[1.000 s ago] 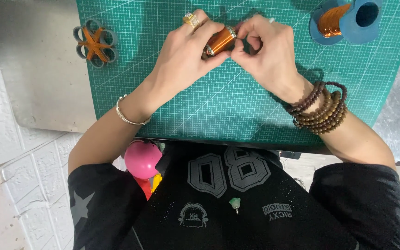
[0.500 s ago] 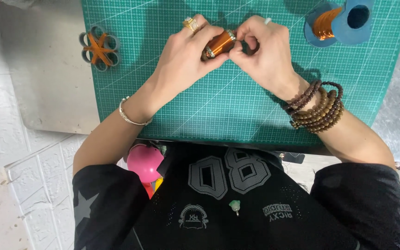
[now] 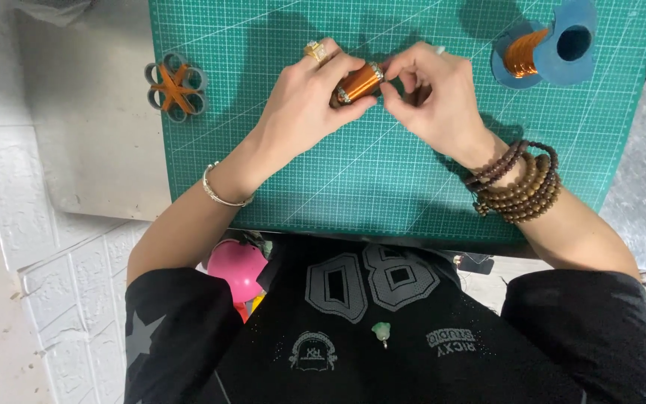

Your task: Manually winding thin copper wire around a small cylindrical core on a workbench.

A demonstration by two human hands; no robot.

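My left hand (image 3: 304, 112) grips a small copper-wire coil (image 3: 359, 82) with pale end caps, holding it just above the green cutting mat (image 3: 383, 187). A gold ring sits on one finger and a thin silver bangle on the wrist. My right hand (image 3: 435, 97) pinches the coil's right end with fingertips curled tight against it. Several strands of brown wooden beads wrap the right wrist (image 3: 519, 179). Whether a wire runs from the coil is too fine to tell.
A blue spool of copper wire (image 3: 546, 49) lies on its side at the mat's far right. A grey flower-shaped piece with orange wrapping (image 3: 176, 87) rests at the mat's left edge. A pink round object (image 3: 237, 267) sits below the table edge by my lap.
Both hands stay locked on the coil with only slight finger shifts. The view has drifted a little, so the blue spool sits differently in frame.
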